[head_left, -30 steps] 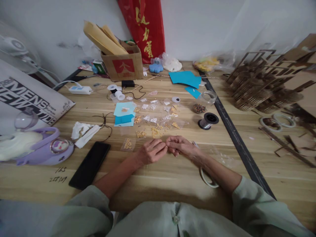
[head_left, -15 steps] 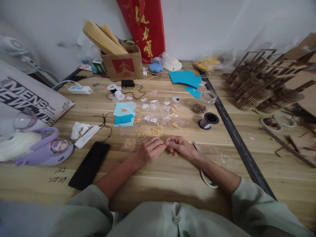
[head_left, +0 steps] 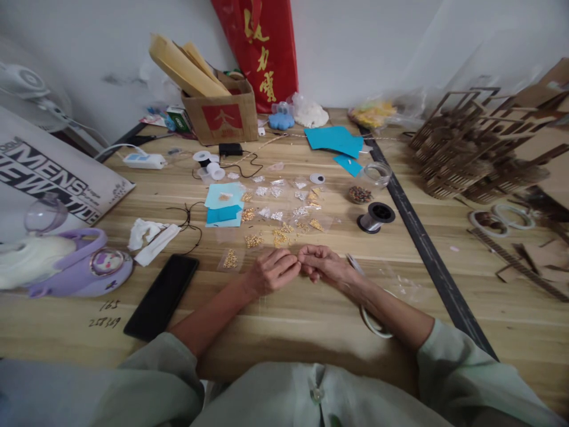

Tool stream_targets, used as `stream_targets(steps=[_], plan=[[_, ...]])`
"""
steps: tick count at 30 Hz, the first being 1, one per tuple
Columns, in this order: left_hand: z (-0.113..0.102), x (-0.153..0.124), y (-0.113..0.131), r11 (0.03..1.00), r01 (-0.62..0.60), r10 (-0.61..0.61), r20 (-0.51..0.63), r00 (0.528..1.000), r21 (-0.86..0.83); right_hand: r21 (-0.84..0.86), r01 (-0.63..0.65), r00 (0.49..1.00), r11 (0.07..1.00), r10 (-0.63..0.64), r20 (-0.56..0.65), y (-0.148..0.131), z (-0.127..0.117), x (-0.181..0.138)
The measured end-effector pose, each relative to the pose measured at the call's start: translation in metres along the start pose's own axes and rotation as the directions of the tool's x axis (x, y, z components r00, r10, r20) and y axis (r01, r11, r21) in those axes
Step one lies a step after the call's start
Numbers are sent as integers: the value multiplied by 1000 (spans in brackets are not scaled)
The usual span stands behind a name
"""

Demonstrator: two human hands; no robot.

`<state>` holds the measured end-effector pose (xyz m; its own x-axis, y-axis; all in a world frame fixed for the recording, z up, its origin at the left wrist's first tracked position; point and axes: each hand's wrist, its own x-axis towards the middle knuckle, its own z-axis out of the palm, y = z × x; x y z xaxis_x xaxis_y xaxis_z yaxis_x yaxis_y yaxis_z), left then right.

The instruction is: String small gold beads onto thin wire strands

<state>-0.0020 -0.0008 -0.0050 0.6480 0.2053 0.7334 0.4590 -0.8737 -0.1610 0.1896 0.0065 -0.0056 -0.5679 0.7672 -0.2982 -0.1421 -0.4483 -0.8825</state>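
Observation:
My left hand (head_left: 275, 270) and my right hand (head_left: 323, 262) meet fingertip to fingertip over the wooden table (head_left: 284, 332). Both are closed in a pinch, and whatever lies between the fingers is too small to make out. Just beyond them are small heaps of gold beads (head_left: 280, 237), with a bag of gold beads (head_left: 230, 259) left of my left hand. Silver pieces (head_left: 276, 216) in little clear bags lie farther back. Beneath my right forearm, partly hidden, is a pair of scissors (head_left: 373, 323) with pale handles.
A spool of wire (head_left: 376, 217) and a jar of dark beads (head_left: 360, 194) stand to the right. On the left are a black phone (head_left: 162, 296), white tissue (head_left: 153, 240) and a purple bottle (head_left: 84, 267). Brown wooden frames (head_left: 471, 148) crowd the far right.
My fingertips have drawn slightly closer together. Otherwise both hands and the things on the table look the same.

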Motion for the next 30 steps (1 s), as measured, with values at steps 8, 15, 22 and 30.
stream_targets(steps=[8, 15, 22, 30], plan=[[-2, 1, -1, 995, -81, 80, 12, 997, 65, 81, 4, 1000, 997, -4, -4, -1, 5, -2], [2, -4, -1, 1000, -15, 15, 58, 998, 5, 37, 64, 996, 997, -62, -68, 3, 10, -4], [3, -3, -1, 998, 43, -45, 54, 998, 39, -27, 115, 991, 993, -116, -63, 6, 5, -1], [5, 2, 1, 926, 359, -346, 119, 931, -117, -276, 229, 969, 934, -245, -25, 0, 7, -5]])
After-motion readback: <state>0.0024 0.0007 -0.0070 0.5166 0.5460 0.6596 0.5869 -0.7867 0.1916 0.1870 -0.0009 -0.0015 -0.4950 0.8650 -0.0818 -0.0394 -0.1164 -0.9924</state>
